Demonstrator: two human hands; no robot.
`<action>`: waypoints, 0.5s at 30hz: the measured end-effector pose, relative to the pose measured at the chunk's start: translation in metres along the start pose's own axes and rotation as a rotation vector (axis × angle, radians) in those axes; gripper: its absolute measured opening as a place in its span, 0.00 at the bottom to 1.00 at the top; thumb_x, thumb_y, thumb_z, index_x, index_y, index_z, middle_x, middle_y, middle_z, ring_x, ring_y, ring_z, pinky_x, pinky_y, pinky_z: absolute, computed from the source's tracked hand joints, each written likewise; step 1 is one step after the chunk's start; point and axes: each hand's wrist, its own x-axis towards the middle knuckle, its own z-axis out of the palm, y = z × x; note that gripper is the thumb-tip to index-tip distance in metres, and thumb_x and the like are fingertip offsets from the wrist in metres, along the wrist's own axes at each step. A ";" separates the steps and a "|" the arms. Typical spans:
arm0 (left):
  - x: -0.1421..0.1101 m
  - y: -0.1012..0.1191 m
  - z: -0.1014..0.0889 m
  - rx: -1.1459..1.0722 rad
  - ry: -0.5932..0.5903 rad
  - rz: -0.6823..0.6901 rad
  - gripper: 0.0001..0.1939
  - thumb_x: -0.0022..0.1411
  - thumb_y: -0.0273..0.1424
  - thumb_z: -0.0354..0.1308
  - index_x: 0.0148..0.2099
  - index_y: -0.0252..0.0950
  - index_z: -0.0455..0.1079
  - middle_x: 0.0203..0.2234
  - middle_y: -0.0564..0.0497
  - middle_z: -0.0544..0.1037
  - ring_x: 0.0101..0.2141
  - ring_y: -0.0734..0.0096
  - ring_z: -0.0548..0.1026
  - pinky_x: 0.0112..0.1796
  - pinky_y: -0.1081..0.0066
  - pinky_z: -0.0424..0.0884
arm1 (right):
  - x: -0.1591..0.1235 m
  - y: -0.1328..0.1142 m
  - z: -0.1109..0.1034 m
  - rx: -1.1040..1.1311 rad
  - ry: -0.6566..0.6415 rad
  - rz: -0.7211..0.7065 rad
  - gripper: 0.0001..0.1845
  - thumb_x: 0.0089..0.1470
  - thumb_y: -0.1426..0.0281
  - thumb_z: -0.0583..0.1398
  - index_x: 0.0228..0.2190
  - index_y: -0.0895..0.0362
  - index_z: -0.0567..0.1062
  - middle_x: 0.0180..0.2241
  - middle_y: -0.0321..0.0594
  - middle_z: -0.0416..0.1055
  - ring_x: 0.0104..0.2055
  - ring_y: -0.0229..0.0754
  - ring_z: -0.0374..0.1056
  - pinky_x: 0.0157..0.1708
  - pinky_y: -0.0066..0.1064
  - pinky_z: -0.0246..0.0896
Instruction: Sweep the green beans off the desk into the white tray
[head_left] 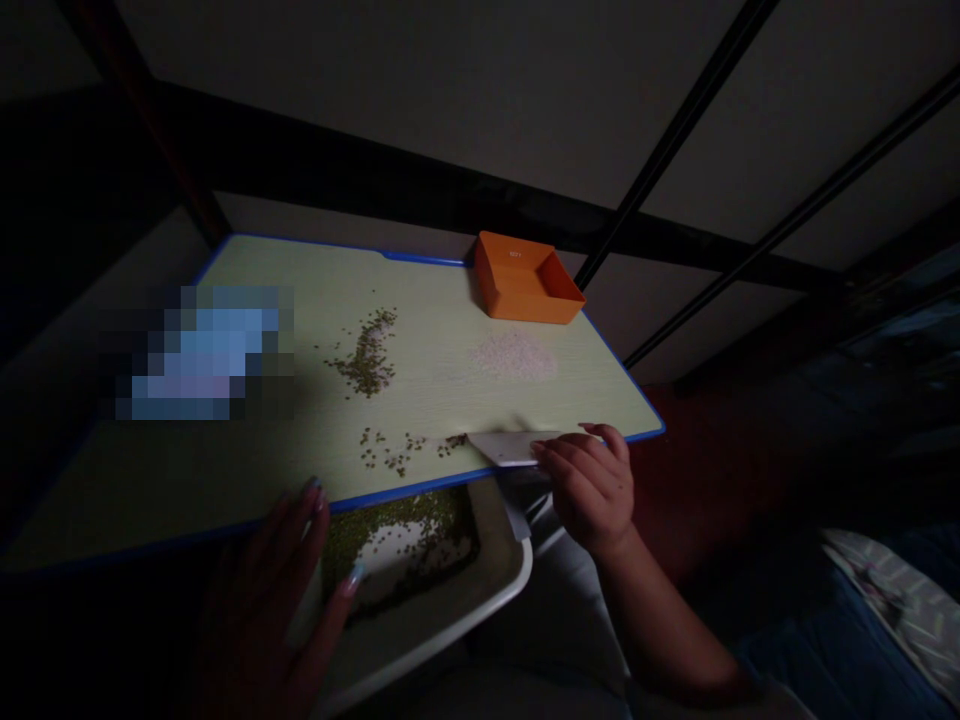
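My right hand (592, 485) is closed on a flat white scraper (506, 449), which lies against the tabletop near its front edge. The scraper's left tip touches a thin line of small green bean-like grains (401, 452). My left hand (292, 580), dark in shadow, has its fingers apart, with the fingertips at the table's blue edge and the thumb over a white tray (521, 565). Inside the tray, partly under the table, lie many green grains (442, 510). A larger patch of green grains (367, 360) lies mid-table, and a pile of pale, pinkish-white grains (517, 355) lies to its right.
The pale tabletop (435, 310) has a raised blue rim. An open orange box (532, 300) stands at its far right corner. A blurred-out, bright bluish patch (210, 350) covers the left side. Behind stands a panelled wall (420, 90). Dark blue cloth (825, 620) is at the lower right.
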 end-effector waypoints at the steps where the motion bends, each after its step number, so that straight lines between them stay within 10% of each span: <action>1: 0.000 0.000 0.000 -0.001 0.003 0.005 0.36 0.62 0.39 0.49 0.71 0.51 0.44 0.67 0.49 0.64 0.66 0.53 0.63 0.58 0.42 0.70 | 0.000 -0.001 0.000 0.006 -0.002 -0.001 0.12 0.61 0.79 0.57 0.43 0.55 0.76 0.33 0.37 0.81 0.35 0.39 0.74 0.50 0.42 0.61; 15: 0.002 0.003 -0.003 0.002 -0.003 0.017 0.35 0.63 0.39 0.49 0.71 0.49 0.44 0.67 0.46 0.65 0.66 0.50 0.63 0.56 0.39 0.72 | -0.002 -0.005 -0.007 0.031 0.016 -0.001 0.10 0.62 0.79 0.57 0.40 0.57 0.76 0.31 0.37 0.80 0.34 0.39 0.73 0.50 0.42 0.61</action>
